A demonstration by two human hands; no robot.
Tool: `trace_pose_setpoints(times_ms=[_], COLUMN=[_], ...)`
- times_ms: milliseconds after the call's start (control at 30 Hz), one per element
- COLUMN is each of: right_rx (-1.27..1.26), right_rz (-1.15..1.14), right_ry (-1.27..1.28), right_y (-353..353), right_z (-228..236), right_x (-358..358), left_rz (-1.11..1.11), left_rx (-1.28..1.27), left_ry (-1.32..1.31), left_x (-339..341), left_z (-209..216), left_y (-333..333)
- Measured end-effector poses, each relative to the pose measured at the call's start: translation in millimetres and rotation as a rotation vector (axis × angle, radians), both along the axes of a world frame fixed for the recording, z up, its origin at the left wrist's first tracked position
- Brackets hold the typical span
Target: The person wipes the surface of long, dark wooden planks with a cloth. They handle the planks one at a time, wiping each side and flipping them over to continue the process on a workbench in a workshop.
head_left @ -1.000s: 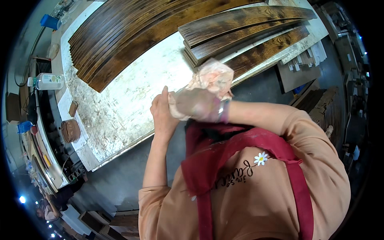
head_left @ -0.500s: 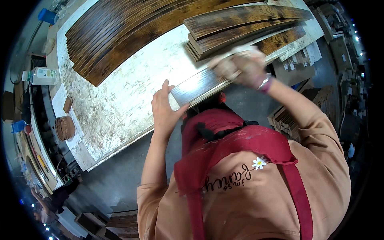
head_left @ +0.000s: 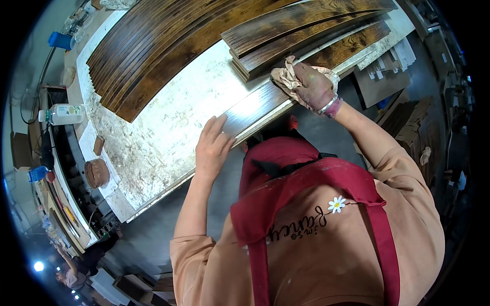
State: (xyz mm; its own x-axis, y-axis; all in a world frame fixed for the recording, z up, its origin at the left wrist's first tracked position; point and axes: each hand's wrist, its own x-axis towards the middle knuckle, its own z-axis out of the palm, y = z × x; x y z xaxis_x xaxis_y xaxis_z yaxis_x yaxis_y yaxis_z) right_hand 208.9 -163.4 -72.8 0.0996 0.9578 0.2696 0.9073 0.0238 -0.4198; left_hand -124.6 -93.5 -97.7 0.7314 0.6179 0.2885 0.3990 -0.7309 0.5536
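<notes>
A dark brown wooden plank (head_left: 258, 105) lies along the near edge of a white, stain-marked table (head_left: 163, 120), its surface shining under the light. My left hand (head_left: 211, 145) rests at its left end, fingers extended against the end and thumb by the near edge. Farther right, my right hand (head_left: 314, 87), in a thin stained glove, is closed around a crumpled pale cloth (head_left: 287, 79) with brown stains. That cloth presses on the plank's top, and the plank continues beyond it to the right. Just behind are stacked brown planks (head_left: 291, 43).
Several finished-looking planks (head_left: 148, 66) lie side by side on the table's far part. Toward the left edge stand a round brown tin (head_left: 97, 173), a small brown block (head_left: 99, 145) and a clear bottle (head_left: 64, 114). Another person (head_left: 71, 275) is at lower left.
My right hand, blurred before, now shows sharply with the cloth a little lower on the plank. My left fingers have drawn closer together at the plank's end. The view has shifted slightly.
</notes>
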Motion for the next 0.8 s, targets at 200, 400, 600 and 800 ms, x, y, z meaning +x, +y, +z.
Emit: trace_pose_setpoints(times_ms=[200,400,600,800], right_rx=[-0.003,-0.096,-0.074,-0.534], right_rz=[0.241,-0.185,-0.153,0.356], right_ry=[0.079,0.690,0.328,0.201], right_y=[10.0,2.3,4.4,-18.1], right_z=[-8.4,7.0,-7.7,38.9], right_x=[-90.4,38.5,8.3,-57.8], left_rz=[0.017,0.030,0.009,-0.014], left_rx=[0.043,0.014,0.080,0.002], left_ry=[0.028,0.019,0.042,0.009], left_x=[11.8,5.3,14.3,3.2], left_z=[1.8,0.3,6.6,0.4], left_y=[0.0,-5.4,-3.9,1.3])
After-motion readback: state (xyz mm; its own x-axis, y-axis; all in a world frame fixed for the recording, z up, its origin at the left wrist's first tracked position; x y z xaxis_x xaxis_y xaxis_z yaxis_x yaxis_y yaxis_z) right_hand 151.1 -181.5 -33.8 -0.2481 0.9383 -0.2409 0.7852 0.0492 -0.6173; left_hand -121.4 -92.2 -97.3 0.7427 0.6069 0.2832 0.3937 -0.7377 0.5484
